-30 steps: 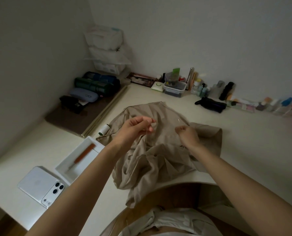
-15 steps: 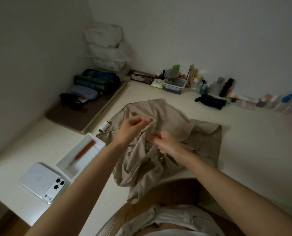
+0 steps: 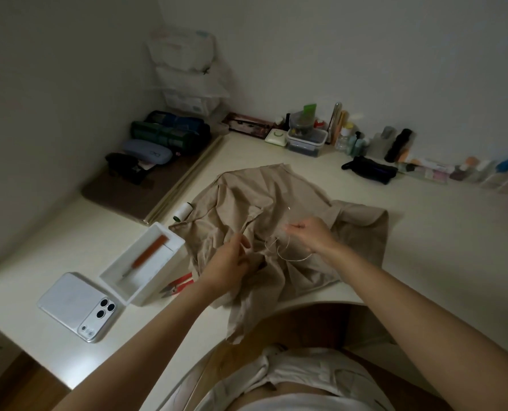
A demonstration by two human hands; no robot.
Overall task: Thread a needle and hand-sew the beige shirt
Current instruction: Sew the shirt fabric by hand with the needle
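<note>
Since half a second earlier the right hand [image 3: 312, 234] had swung out to the right, away from the left hand [image 3: 229, 265], which had dropped nearer the person's body, and the red-handled thread snips [image 3: 177, 287] had come out from behind the left forearm. Farthest left, a flat white smartphone [image 3: 77, 307] lay camera-side up near the edge of the pale cream table [image 3: 424, 238], probably parked clear of the work. Just beside it, a white rectangular plastic tray [image 3: 149, 274] kept an orange-handled pointed tool [image 3: 149, 256] from rolling. The snips lay just beside its near wall, within easy reach for cutting. A small white thread spool [image 3: 183, 211] rested farther back, just beside the cloth. The left hand's fingers were curled, pinching a fold of the crumpled beige shirt [image 3: 276, 197], which lay heaped mid-table with its hem hanging over the near edge. I judged that pinch steadied the seam. A pale thread [image 3: 288, 253] looped slack between the hands. The right hand's fingertips were closed narrowly on what seemed a slim metal needle [image 3: 289, 209], only a glint and too small to confirm. It was held out sideways, presumably to draw the thread through.
</note>
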